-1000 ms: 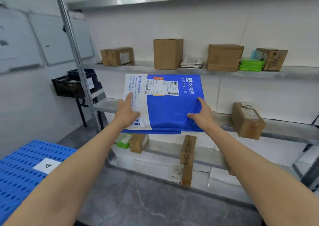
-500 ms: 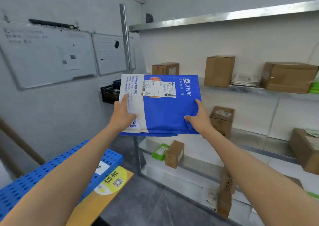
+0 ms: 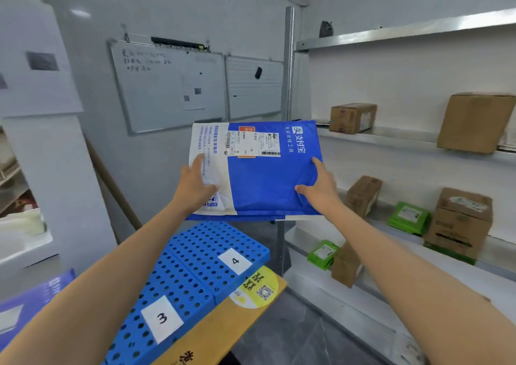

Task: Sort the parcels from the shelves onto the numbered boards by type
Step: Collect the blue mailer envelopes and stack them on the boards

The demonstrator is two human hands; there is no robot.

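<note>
Nearest, board 3 [image 3: 156, 303] and board 4 [image 3: 220, 256] lie below the arms on the worktop [image 3: 223, 334]. Above board 4's far edge, the left hand [image 3: 195, 186] and right hand [image 3: 321, 191] each clamp a near corner of the blue mailer [image 3: 262, 177], held flat, its long axis apparently crosswise. Fingers underneath are hidden. Beyond, boxes sit on the shelves [image 3: 391, 138].

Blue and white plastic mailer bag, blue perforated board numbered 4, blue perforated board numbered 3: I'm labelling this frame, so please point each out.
Blue and white plastic mailer bag [image 3: 265, 180]: head view, blue front face.
Blue perforated board numbered 4 [image 3: 206, 244]: head view, bare perforated top.
Blue perforated board numbered 3 [image 3: 178, 286]: head view, bare perforated top.
</note>
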